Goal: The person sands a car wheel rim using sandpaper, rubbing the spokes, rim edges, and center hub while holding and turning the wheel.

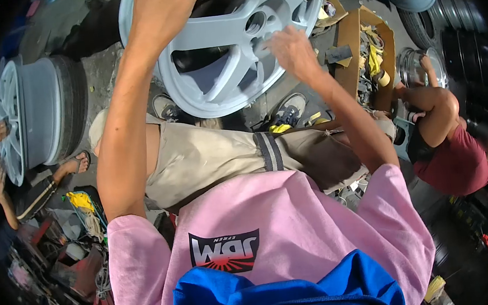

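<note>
A grey spoked wheel rim (216,33) stands tilted in front of my knees, with its hub hole in the middle. My left hand (166,5) is over the upper left of the rim, partly cut off by the top of the picture; its fingers are hidden. At the spokes just below the hub is my right hand (292,52), its fingers bent together and slightly blurred. Whatever may be in those fingers is too small to make out. My shoes (290,109) show below the rim's lower edge.
Right of the rim, a cardboard box (350,56) holds scraps and yellow pieces. A person in a red shirt (459,162) crouches by a shiny rim (413,67). Another person's hands touch a grey wheel (37,112) at left. Tools and a red jack-like object (83,271) lie lower left.
</note>
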`<state>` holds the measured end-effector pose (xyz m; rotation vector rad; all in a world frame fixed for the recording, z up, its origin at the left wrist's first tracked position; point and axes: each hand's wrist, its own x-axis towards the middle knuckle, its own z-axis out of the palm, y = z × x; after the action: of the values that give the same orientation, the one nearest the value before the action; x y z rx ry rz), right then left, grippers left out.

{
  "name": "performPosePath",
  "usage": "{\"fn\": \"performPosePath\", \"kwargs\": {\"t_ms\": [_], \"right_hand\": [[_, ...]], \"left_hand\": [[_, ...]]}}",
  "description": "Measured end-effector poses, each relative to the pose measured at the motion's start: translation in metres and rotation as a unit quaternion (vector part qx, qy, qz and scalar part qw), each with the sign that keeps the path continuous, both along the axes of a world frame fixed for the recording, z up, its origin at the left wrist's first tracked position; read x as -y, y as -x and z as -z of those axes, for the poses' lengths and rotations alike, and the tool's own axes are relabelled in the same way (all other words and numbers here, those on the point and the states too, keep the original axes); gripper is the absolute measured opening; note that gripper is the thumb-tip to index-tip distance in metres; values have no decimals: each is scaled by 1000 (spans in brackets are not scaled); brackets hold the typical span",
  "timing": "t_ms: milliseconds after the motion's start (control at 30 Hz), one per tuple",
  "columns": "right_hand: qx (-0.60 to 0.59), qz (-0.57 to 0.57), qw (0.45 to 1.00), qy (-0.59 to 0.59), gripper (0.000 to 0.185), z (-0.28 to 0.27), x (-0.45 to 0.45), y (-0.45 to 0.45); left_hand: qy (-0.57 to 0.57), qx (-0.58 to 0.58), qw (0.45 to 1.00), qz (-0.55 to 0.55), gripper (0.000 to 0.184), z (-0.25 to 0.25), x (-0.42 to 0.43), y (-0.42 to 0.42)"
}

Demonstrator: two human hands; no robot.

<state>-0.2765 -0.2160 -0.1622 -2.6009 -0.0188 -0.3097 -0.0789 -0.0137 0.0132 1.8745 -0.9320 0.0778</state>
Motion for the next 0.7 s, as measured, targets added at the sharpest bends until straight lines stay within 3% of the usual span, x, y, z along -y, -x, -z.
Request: {"fn": "performPosePath", "kwargs": {"t_ms": [67,133,200,267,333,367,467,500,533,633,700], "right_hand": [[38,-6,974,222,17,1,13,-4],[31,10,978,206,17,-3,-14,-1],[4,41,996,-75,24,-9,-39,5],[17,21,999,-34,24,-12,-21,8],[6,-29,971,238,20,-14,6,6],[15,-35,964,262,18,-15,12,6],[5,-12,985,170,16,5,-14,7],[-52,1,998,47,17,-16,-30,7],[-51,3,998,44,17,-19,-25,4],[-26,-32,963,266,21,-11,0,6],[-36,-37,962,269,20,-9,1,7]], "left_hand": [[-10,-54,998,4,24,-5,-3,2],[0,-9,1000,-6,25,3,-2,-2],[9,35,999,-13,25,6,-1,-5],[-7,18,1000,-14,26,4,-1,-3],[-10,25,1000,-6,27,3,1,-5],[-7,24,1000,-9,27,4,1,-5],[14,35,999,-18,27,11,0,-8],[-3,27,999,-19,26,7,-1,-7],[-24,18,999,-18,25,4,-1,-6],[-11,-17,1000,-14,23,-7,3,3],[7,-16,1000,-3,22,1,4,-1]]}}
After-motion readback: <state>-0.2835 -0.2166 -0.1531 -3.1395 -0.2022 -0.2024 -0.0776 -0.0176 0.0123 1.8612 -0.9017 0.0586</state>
